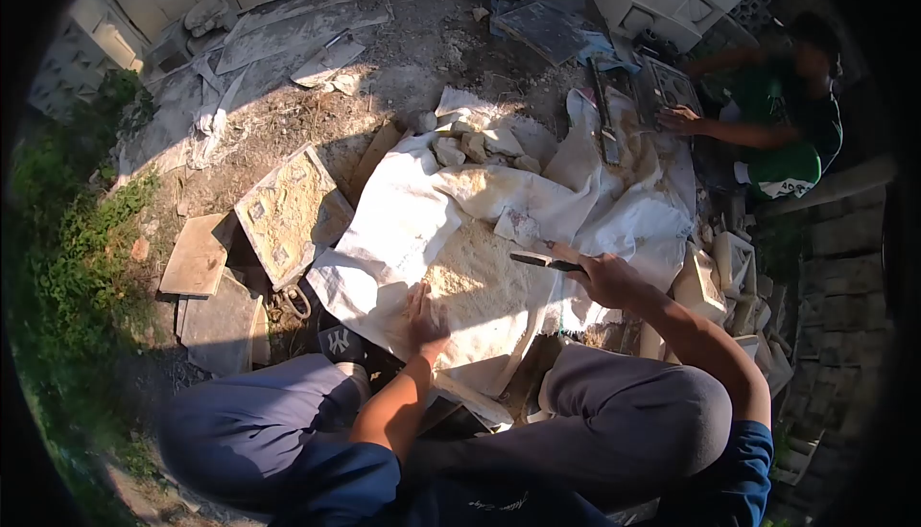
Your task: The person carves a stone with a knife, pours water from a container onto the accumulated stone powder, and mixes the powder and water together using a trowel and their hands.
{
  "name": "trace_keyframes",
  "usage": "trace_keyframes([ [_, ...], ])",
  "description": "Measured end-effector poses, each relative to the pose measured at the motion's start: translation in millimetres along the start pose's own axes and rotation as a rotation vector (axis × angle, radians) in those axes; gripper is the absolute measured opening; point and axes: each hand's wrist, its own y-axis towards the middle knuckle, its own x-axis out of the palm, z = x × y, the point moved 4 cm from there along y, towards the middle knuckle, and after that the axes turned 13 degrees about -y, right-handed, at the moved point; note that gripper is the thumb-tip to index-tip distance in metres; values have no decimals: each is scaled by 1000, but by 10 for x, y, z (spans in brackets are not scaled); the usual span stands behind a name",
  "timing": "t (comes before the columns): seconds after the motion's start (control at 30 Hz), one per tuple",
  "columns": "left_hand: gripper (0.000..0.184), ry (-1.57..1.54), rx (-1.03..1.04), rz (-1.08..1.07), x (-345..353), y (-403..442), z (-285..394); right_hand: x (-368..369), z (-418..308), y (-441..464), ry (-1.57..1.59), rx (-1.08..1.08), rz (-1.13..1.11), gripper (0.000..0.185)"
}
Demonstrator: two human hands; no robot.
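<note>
Knees in grey trousers (638, 407) spread wide at the lower centre of the frame, a person sits close to a white woven sack (408, 191), likely to keep its pale, sandy powder (480, 263) within reach of both bare hands. The left hand (424, 324), open with fingers extended, rests at the powder's near left edge, perhaps steadying the sack. Right of centre, the right hand (611, 281) is closed around the end of a narrow, dark tool (545, 261), its free end over the powder. Just beyond is a trowel with a pale, dusty blade (519, 228); whether the same hand also grips its handle cannot be told. At centre left, a square, powder-covered slab (293, 209) leans at a tilt. Rough, pale stones (472, 146) sit on the sack's far part, seemingly apart from the finer powder. At upper right, a co-worker (787, 139) reaches toward a grey, framed panel (664, 86).
</note>
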Motion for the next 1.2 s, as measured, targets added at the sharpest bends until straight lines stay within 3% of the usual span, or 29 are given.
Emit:
trace_keyframes([
  [0.17,75,81,-123,-282,-116,82,226,-471,-158,-89,-315,-17,112,34],
  [0.37,80,69,-165,-349,-115,204,128,-673,-204,-276,-189,57,161,33],
  [0.43,81,52,-164,-335,-59,141,82,-752,-243,-465,-14,216,68,36],
  [0.53,81,117,-86,-343,-71,1,105,-663,-308,-659,-24,306,53,34],
  [0.67,82,211,-169,-361,0,-64,136,-322,-358,-724,116,456,34,33],
  [0.77,82,235,-237,-367,48,52,289,31,-271,-632,102,318,236,34],
  [0.83,82,272,-246,-420,47,-26,319,147,-395,-565,368,525,112,32],
  [0.87,81,299,-231,-425,51,-9,343,364,-374,-472,428,442,264,30],
  [0.97,80,327,-211,-391,89,-70,309,1171,-419,-304,758,660,529,34],
  [1.03,80,382,-65,-384,102,-141,208,1562,-668,-283,888,842,604,39],
  [1.1,85,402,-39,-360,84,-55,241,1989,-722,-275,639,890,620,42],
  [1.17,96,526,-62,-527,62,-14,205,2043,-732,-329,595,903,483,43],
  [1.2,105,564,-47,-511,34,-9,249,2117,-691,-315,565,879,489,41],
])
